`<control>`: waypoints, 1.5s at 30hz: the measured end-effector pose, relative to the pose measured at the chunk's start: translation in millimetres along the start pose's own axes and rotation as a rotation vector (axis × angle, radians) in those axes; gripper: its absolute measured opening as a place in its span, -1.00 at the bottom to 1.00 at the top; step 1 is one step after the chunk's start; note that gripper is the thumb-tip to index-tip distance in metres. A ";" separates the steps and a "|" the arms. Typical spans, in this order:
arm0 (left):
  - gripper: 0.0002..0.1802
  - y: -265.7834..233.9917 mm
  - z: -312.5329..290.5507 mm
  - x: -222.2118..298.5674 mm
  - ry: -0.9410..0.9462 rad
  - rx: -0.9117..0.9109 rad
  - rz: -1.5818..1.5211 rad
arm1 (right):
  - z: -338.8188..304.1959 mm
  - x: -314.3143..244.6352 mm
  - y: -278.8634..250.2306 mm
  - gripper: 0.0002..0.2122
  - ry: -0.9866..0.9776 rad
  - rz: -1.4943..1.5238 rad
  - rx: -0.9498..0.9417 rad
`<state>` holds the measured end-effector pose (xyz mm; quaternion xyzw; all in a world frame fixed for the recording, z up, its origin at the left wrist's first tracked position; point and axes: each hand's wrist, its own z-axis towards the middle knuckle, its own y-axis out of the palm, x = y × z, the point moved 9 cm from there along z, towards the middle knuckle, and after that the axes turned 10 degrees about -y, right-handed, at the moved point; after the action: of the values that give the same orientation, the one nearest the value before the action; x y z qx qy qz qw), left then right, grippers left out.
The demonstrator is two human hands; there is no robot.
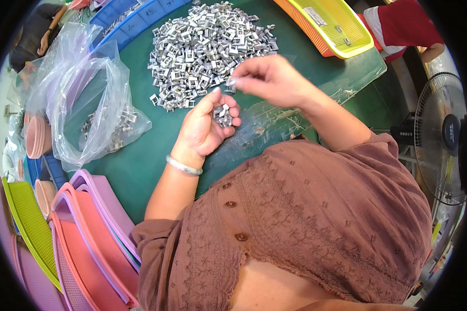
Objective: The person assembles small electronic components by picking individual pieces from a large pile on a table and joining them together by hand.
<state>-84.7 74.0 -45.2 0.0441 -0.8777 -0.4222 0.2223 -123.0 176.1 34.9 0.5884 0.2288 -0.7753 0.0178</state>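
A big heap of small silvery metal parts (pixel 205 44), shaped like little rectangular frames, lies on the green tabletop (pixel 166 140). My left hand (pixel 205 127) is turned palm up in front of the heap, fingers curled round several of the metal parts (pixel 223 115). To its right, at the heap's near edge, my right hand (pixel 272 80) pinches a small metal part (pixel 232 84) between thumb and fingertips. A bangle circles my left wrist.
A clear plastic bag (pixel 101 103) with more parts stands left of the heap. Blue bins (pixel 140 23) and a yellow basket (pixel 337 26) are at the back. Stacked plastic baskets (pixel 88 228) fill the lower left. A fan (pixel 441 135) stands right; other people are beyond the table.
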 end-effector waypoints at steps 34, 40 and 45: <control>-0.86 21.2 -92.4 109.6 1.100 0.663 0.958 | 27.2 -5.3 -45.3 -0.88 -0.466 -0.658 0.348; -0.84 22.9 -34.8 69.6 0.641 0.351 0.507 | 15.5 -42.4 -17.3 -0.74 -0.677 -0.345 0.227; -0.85 15.2 -22.8 60.8 0.551 0.243 0.355 | 9.1 -34.0 -7.0 -0.59 -0.486 -0.149 0.215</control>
<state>-127.9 51.1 0.3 0.0289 -0.8226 -0.2416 0.5139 -122.9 170.7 70.4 0.3651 0.1771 -0.9128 -0.0474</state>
